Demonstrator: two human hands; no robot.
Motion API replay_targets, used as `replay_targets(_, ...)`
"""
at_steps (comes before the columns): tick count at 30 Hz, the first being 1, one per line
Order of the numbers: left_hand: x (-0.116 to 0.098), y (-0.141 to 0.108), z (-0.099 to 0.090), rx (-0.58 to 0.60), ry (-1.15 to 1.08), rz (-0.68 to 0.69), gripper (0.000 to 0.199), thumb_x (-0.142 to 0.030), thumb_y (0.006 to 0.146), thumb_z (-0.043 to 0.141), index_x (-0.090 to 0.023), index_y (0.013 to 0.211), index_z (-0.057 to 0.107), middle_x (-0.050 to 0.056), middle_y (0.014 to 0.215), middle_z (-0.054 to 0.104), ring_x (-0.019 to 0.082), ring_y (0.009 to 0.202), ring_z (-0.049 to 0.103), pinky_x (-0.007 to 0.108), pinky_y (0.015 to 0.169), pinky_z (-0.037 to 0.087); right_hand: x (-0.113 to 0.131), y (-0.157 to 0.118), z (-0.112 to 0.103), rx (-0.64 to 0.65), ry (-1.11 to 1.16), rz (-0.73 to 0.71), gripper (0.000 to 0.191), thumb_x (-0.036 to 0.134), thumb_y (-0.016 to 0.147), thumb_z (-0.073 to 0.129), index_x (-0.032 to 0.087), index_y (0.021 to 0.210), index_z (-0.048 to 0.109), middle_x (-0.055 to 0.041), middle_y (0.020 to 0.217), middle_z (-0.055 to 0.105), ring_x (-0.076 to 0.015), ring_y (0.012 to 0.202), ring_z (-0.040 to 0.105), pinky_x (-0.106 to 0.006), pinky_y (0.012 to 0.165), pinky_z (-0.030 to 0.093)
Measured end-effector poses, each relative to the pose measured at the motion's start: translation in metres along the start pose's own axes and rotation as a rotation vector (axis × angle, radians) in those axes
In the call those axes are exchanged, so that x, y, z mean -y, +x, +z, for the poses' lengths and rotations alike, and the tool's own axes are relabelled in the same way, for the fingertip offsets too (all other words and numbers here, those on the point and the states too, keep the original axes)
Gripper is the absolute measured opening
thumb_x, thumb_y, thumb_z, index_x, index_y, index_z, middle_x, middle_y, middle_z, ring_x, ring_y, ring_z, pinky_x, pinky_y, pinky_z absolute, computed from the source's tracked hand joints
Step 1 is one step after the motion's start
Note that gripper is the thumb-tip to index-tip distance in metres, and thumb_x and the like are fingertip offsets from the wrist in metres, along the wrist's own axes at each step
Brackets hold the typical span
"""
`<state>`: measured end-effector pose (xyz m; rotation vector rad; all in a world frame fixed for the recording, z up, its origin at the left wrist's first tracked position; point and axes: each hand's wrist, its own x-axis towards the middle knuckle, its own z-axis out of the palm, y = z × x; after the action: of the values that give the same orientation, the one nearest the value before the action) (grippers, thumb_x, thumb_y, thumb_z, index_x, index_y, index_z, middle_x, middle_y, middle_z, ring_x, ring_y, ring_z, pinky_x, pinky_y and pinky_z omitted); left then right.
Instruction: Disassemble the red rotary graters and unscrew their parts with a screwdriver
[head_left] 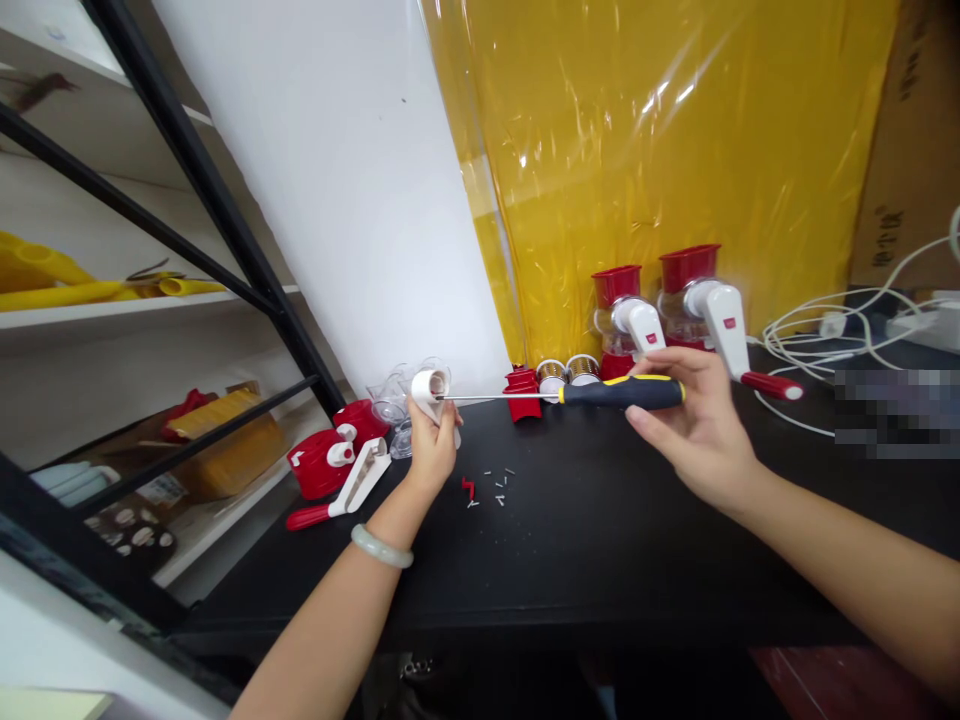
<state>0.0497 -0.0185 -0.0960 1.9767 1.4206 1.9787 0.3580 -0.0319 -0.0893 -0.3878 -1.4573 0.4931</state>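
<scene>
My left hand (435, 447) is closed around a white plastic part (429, 386) with a round opening. In my right hand (697, 420) is a screwdriver (622, 392) with a black and yellow handle, held between thumb and fingers. Its long shaft points left, and the tip reaches the white part at the opening. Below, several small screws (500, 487) and a small red piece (469, 488) lie on the black table (585, 560). Left of my left hand are a white crank with a red handle (360, 480) and a red base (319, 465).
Two red and white hand-crank machines (690, 300) stand at the back right. Beside them are metal-banded drums (583, 370) and a red part (523, 395). Clear plastic parts (390, 395) sit behind my left hand. White cables (817, 340) lie at right; a shelf rack (225, 230) is left.
</scene>
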Motion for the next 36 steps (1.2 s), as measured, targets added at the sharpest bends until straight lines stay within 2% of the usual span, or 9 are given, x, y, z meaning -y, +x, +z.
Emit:
replay_targets(3,0.000,-0.002,0.000,-0.004,0.036,0.015,0.027,-0.033,0.090,0.051,-0.021,0.109,0.037,-0.003,0.071,0.055,0.013,0.064,0.056,0.028,0.066,0.045,-0.002,0.002,-0.001,0.121,0.156,0.382,0.052,0.067,0.089,0.031,0.024,0.109,0.052,-0.0054,0.078,0.062,-0.0202,0.061,0.061,-0.034,0.053,0.049)
replay_targets(5,0.000,-0.002,0.000,-0.001,0.056,0.033,0.028,-0.032,0.089,0.052,-0.020,0.110,0.037,-0.003,0.072,0.055,0.013,0.063,0.056,0.028,0.065,0.045,-0.003,0.004,-0.006,0.179,0.036,0.493,0.059,0.067,0.091,0.022,0.021,0.094,0.059,-0.0014,0.056,0.054,-0.0168,0.043,0.049,-0.032,0.043,0.040)
replay_targets(9,0.002,0.000,-0.002,0.009,0.047,0.028,0.027,-0.031,0.089,0.051,-0.020,0.109,0.037,-0.003,0.071,0.055,0.013,0.063,0.056,0.029,0.066,0.046,-0.003,0.005,-0.014,0.168,-0.318,0.129,0.032,0.046,0.094,0.042,0.023,0.094,0.065,-0.0038,0.071,0.059,-0.0186,0.063,0.057,-0.034,0.062,0.047)
replay_targets(14,0.002,0.003,-0.002,-0.032,0.024,0.015,0.023,-0.032,0.090,0.051,-0.021,0.103,0.035,-0.004,0.071,0.053,0.012,0.063,0.055,0.028,0.066,0.045,0.001,0.002,-0.007,0.076,-0.228,-0.278,0.016,0.026,0.082,0.065,0.030,0.096,0.062,-0.0070,0.099,0.060,-0.0249,0.096,0.060,-0.045,0.087,0.049)
replay_targets(18,-0.001,0.000,0.000,-0.022,0.022,-0.012,0.026,-0.034,0.091,0.051,-0.021,0.106,0.035,-0.004,0.070,0.053,0.012,0.062,0.055,0.028,0.066,0.045,0.000,0.002,0.001,0.014,0.004,-0.030,0.037,0.036,0.078,0.069,0.030,0.110,0.051,-0.0052,0.102,0.060,-0.0228,0.097,0.061,-0.040,0.082,0.053)
replay_targets(23,-0.002,-0.001,0.001,-0.008,0.045,-0.007,0.027,-0.036,0.091,0.050,-0.021,0.108,0.036,-0.004,0.070,0.054,0.013,0.063,0.056,0.028,0.066,0.045,-0.003,0.004,-0.005,0.212,0.037,0.478,0.052,0.060,0.094,0.024,0.021,0.105,0.057,-0.0011,0.060,0.056,-0.0164,0.047,0.054,-0.030,0.044,0.044)
replay_targets(27,0.001,0.001,-0.001,-0.012,0.044,-0.004,0.027,-0.037,0.090,0.050,-0.020,0.107,0.036,-0.003,0.071,0.054,0.013,0.063,0.056,0.029,0.066,0.046,-0.005,0.002,-0.009,0.170,-0.256,0.169,0.026,0.046,0.092,0.048,0.024,0.097,0.061,-0.0026,0.074,0.058,-0.0171,0.064,0.058,-0.031,0.060,0.050)
replay_targets(30,0.004,0.002,-0.001,-0.040,0.009,-0.031,0.028,-0.038,0.090,0.051,-0.021,0.106,0.036,-0.003,0.071,0.053,0.013,0.061,0.055,0.028,0.063,0.046,-0.007,0.001,-0.007,0.148,-0.174,-0.064,0.027,0.034,0.084,0.063,0.030,0.109,0.055,-0.0046,0.100,0.058,-0.0209,0.091,0.060,-0.038,0.082,0.051)
replay_targets(36,0.003,0.000,0.000,-0.023,0.045,-0.016,0.027,-0.037,0.091,0.050,-0.021,0.107,0.036,-0.004,0.071,0.054,0.013,0.063,0.056,0.028,0.066,0.045,-0.005,0.002,-0.002,0.111,0.029,0.129,0.054,0.038,0.076,0.071,0.033,0.120,0.041,-0.0030,0.101,0.056,-0.0195,0.097,0.060,-0.034,0.081,0.053)
